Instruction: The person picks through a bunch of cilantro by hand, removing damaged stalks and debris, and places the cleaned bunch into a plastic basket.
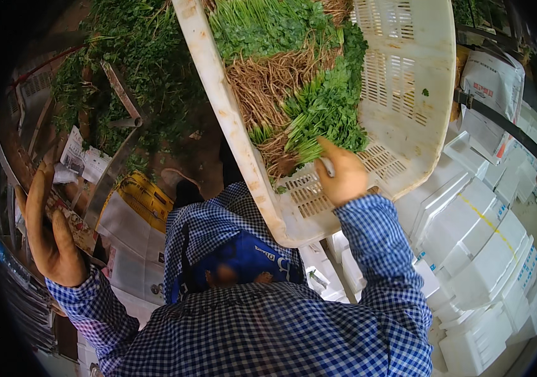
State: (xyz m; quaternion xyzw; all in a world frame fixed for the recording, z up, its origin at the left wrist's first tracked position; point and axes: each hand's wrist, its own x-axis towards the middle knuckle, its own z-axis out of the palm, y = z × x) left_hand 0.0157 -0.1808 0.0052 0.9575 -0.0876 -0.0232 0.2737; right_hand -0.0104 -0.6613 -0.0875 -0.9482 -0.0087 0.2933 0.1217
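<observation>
A white slotted plastic crate point(400, 94) stands tilted in front of me. Inside it lie bunches of green leafy herbs point(344, 81) that look like coriander, stacked in rows with their brown roots point(259, 88) attached. My right hand point(346, 174) reaches into the crate's near part. Its fingertips touch the nearest bunch by its pale stems point(308, 149); thumb and forefinger are apart, while the other fingers are hidden. Out to the left, away from the crate, my left hand point(55, 242) is raised with fingers stretched and nothing visible in it, beside a metal frame.
Loose greens point(149, 56) are heaped at the far left beyond a metal bar point(121, 94). A yellow-and-white sack point(136, 207) lies near my left arm. White foam boxes point(482, 232) are stacked at the right, below a dark strap point(501, 122) with a metal buckle.
</observation>
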